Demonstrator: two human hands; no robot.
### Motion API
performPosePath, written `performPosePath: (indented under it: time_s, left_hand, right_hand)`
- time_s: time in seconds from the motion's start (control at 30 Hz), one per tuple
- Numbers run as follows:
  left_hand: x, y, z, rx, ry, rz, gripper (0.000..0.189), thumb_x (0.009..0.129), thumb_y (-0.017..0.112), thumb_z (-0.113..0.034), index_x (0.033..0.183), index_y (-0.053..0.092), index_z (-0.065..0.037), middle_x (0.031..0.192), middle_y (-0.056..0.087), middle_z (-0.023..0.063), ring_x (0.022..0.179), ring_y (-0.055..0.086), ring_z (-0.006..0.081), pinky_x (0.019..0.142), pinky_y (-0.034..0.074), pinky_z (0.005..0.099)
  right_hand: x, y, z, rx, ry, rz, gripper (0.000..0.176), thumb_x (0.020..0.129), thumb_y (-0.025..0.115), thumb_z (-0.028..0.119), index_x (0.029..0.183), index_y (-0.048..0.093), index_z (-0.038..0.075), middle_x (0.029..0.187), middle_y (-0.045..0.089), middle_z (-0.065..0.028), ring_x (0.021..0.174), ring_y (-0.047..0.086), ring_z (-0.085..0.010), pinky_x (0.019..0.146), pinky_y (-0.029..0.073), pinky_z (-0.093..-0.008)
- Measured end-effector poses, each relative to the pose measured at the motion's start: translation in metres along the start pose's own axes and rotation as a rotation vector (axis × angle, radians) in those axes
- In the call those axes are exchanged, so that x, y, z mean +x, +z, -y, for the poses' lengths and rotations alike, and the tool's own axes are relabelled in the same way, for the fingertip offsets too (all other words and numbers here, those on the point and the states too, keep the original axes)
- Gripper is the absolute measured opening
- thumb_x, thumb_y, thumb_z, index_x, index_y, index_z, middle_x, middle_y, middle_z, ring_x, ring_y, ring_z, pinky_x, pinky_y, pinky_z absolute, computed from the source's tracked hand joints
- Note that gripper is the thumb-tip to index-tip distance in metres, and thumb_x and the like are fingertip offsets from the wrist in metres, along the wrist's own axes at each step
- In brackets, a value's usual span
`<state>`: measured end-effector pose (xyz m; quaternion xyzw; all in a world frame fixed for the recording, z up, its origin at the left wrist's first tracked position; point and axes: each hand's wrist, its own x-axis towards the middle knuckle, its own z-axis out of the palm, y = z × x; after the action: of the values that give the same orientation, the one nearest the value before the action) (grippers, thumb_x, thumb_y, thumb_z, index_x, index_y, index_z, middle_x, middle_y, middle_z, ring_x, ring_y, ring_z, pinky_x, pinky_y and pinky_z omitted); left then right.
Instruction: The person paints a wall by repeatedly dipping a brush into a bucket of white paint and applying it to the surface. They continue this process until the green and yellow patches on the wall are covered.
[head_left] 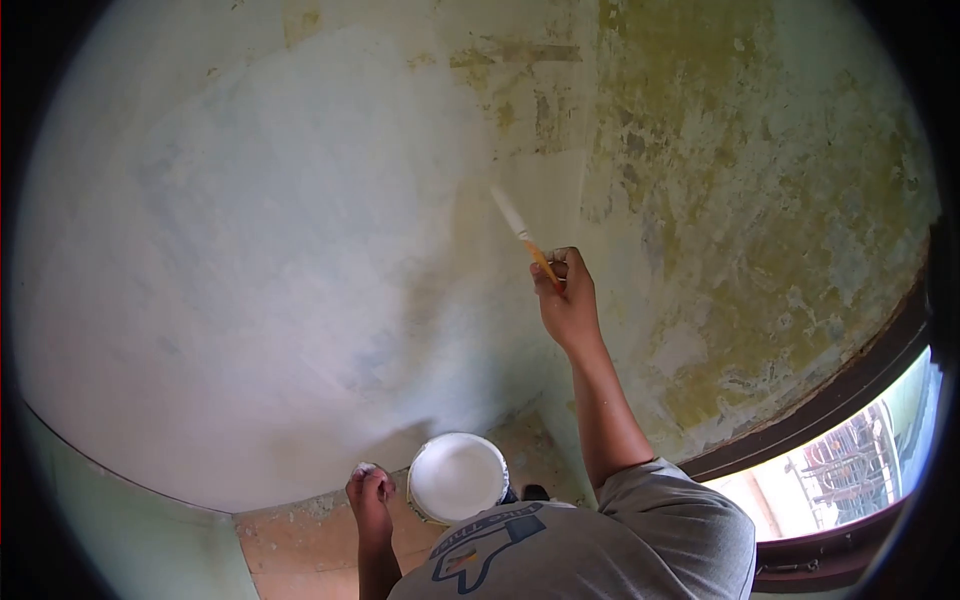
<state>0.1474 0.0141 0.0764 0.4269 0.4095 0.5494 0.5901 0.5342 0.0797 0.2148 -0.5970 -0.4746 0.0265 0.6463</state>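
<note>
My right hand (pixel 566 290) is wrapped round the orange-yellow handle of a putty knife (pixel 511 215), raised in front of the wall. Its narrow blade is coated white and points up and to the left, its tip right at the wall surface in this view. Lower down, my left hand (pixel 371 487) is closed, with white smears on its fingers; I cannot tell what, if anything, is in it. Just right of that hand stands a round white bucket (pixel 414 480), pale inside. The wall (pixel 270 230) is smooth and whitish on its left part.
Toward the right, the wall (pixel 740 200) is patchy, yellow-green and rough. A dark-framed window (pixel 840 470) opens at the lower right. Below lies a brownish tiled floor (pixel 300 545), with a pale green wall (pixel 130 500) at the lower left.
</note>
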Motion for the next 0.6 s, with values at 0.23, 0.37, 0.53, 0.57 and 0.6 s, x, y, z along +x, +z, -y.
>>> performPosePath:
  time_s: [0.23,0.37,0.53,0.57,0.6]
  left_hand:
    - [-0.002,0.014,0.005,0.067,0.017,0.018,0.015,0.093,0.056,-0.01,0.08,0.048,-0.009,0.067,0.046,0.0028,0.061,0.045,0.0138,0.058,0.037,0.0306]
    - [-0.005,0.025,0.006,0.047,0.001,0.018,0.014,0.093,0.055,-0.01,0.08,0.048,-0.009,0.067,0.046,0.0028,0.061,0.045,0.0137,0.058,0.036,0.0304]
    - [-0.008,0.037,0.007,0.06,0.016,0.028,0.014,0.093,0.055,-0.01,0.08,0.048,-0.009,0.066,0.046,0.0028,0.06,0.044,0.0136,0.058,0.036,0.0303]
    - [-0.007,0.039,0.007,0.072,0.026,0.013,0.014,0.093,0.055,-0.01,0.08,0.048,-0.009,0.066,0.046,0.0028,0.06,0.044,0.0137,0.058,0.036,0.0302]
    - [-0.007,0.041,0.006,0.084,0.036,-0.002,0.015,0.093,0.055,-0.01,0.08,0.048,-0.009,0.065,0.046,0.0028,0.06,0.044,0.0137,0.058,0.036,0.0302]
  right_hand:
    - [-0.014,0.01,-0.001,0.115,0.114,-0.063,0.024,0.095,0.063,0.008,0.117,0.056,0.0,0.067,0.054,-0.0077,0.058,0.045,-0.0144,0.057,0.041,-0.0306]
    - [-0.011,0.011,0.012,0.197,0.043,-0.101,0.024,0.094,0.061,0.004,0.118,0.057,0.001,0.067,0.053,-0.0081,0.057,0.046,-0.0144,0.056,0.04,-0.0291]
    - [0.019,0.012,0.035,0.065,-0.163,-0.104,0.03,0.092,0.061,0.002,0.121,0.056,0.003,0.074,0.058,-0.0131,0.057,0.053,-0.0215,0.057,0.044,-0.0339]
    - [0.029,0.014,0.041,0.003,-0.284,-0.131,0.031,0.092,0.061,0.001,0.122,0.056,0.004,0.078,0.061,-0.0151,0.058,0.056,-0.0257,0.057,0.046,-0.0368]
    - [0.037,0.014,0.048,0.01,-0.28,-0.133,0.031,0.092,0.061,0.001,0.122,0.056,0.004,0.078,0.061,-0.0151,0.058,0.056,-0.0257,0.057,0.046,-0.0368]
